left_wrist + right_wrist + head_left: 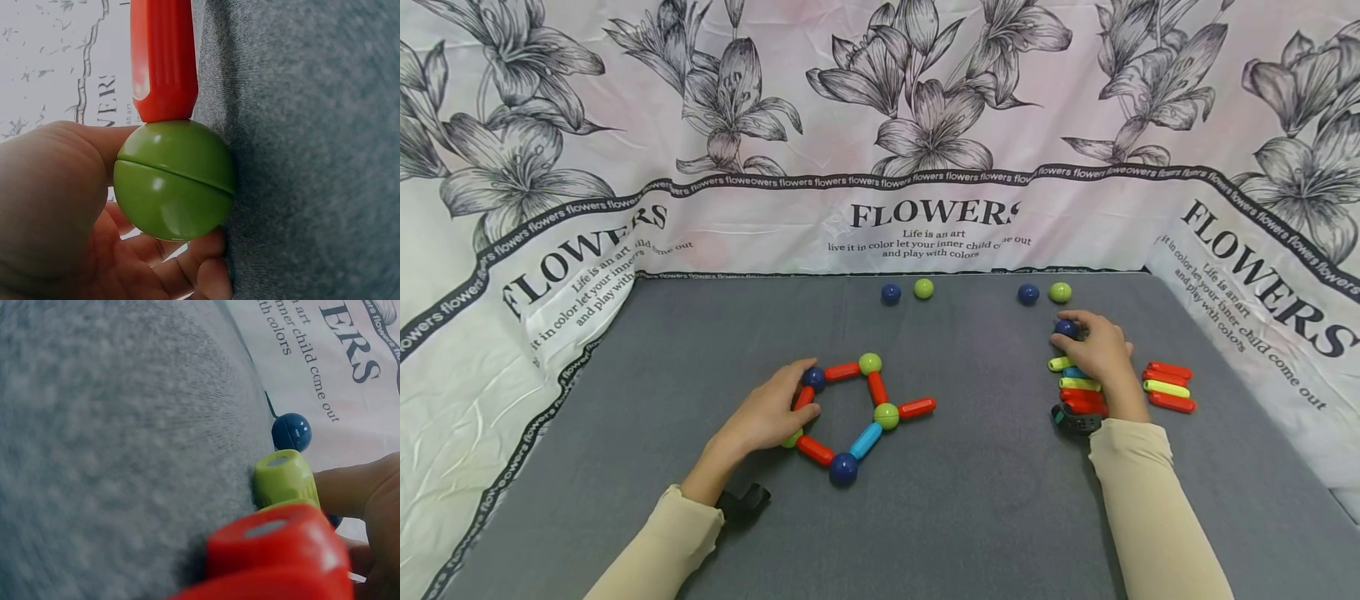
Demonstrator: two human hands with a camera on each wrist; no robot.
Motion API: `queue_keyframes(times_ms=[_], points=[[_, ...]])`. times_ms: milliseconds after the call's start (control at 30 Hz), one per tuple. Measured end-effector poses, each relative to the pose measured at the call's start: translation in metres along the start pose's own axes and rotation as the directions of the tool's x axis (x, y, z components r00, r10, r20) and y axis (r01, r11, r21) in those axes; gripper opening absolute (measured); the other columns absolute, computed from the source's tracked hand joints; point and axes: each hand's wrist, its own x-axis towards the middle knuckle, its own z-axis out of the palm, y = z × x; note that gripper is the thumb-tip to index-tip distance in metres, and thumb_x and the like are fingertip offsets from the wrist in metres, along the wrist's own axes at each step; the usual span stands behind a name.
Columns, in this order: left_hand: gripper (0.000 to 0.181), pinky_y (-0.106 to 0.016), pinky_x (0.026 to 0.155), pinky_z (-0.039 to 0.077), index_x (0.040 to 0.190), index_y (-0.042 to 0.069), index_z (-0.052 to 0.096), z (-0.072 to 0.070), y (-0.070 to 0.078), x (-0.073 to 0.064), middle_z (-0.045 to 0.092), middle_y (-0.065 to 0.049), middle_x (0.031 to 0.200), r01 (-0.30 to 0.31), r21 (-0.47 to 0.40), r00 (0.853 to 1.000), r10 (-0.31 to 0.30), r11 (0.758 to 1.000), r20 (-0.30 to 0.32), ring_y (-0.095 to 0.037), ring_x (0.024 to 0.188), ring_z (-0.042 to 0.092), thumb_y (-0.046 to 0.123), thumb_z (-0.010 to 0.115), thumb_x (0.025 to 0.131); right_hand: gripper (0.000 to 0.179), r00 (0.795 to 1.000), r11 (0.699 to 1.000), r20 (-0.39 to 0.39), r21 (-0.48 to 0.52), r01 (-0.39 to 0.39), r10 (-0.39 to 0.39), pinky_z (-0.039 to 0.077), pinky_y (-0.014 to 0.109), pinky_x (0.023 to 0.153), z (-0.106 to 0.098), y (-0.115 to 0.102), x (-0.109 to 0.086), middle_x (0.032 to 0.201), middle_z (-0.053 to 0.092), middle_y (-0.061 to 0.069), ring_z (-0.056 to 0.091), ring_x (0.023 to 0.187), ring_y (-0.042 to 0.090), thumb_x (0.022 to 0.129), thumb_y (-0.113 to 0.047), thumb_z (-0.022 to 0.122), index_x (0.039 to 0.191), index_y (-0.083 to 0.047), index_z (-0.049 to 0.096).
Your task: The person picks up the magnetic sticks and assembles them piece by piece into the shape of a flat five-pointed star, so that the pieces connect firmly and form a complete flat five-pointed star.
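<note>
A closed ring of magnetic rods and balls lies on the left of the grey table; one red rod [917, 407] sticks out from its green ball [886, 416]. My left hand [767, 414] grips the ring's left side, fingers by a blue ball [813, 380] and thumb across a red rod [803, 398]. In the left wrist view a green ball [175, 181] joined to a red rod [165, 59] is in front of the palm. My right hand [1101, 350] pinches a loose blue ball [1066, 328] between thumb and fingers, just beyond a row of rods [1081, 396].
At the table's back stand two pairs of balls, blue [891, 294] with green [923, 288], and blue [1028, 294] with green [1060, 292]. Another group of red and yellow rods [1168, 387] lies right of my right hand. A flowered cloth [760, 237] hangs behind.
</note>
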Motion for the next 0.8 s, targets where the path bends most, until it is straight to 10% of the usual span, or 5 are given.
queue_keyframes(times_ms=[567, 800], points=[[0.069, -0.060, 0.112, 0.040, 0.157, 0.008, 0.034, 0.000, 0.001, 0.000, 0.044, -0.019, 0.157, 0.005, 0.005, 1.000, -0.005, 1.000, -0.004, -0.038, 0.138, 0.049, 0.024, 0.067, 0.098, 0.058, 0.997, 0.999, 0.063, 0.036, 0.037, -0.040, 0.021, 0.072, 0.099, -0.009, 0.001, -0.002, 0.146, 0.046, 0.036, 0.049, 0.129, 0.053, 0.100, -0.030, 0.064, 0.149, -0.006, 0.048], [0.069, -0.060, 0.111, 0.040, 0.157, 0.008, 0.035, 0.000, 0.001, 0.000, 0.044, -0.019, 0.156, 0.004, 0.006, 1.000, -0.004, 1.000, -0.003, -0.038, 0.138, 0.050, 0.024, 0.067, 0.098, 0.058, 0.979, 0.980, 0.110, 0.123, 0.160, -0.173, 0.042, 0.058, 0.090, -0.023, 0.010, -0.005, 0.143, 0.044, 0.033, 0.046, 0.118, 0.046, 0.100, -0.027, 0.064, 0.150, -0.004, 0.046]])
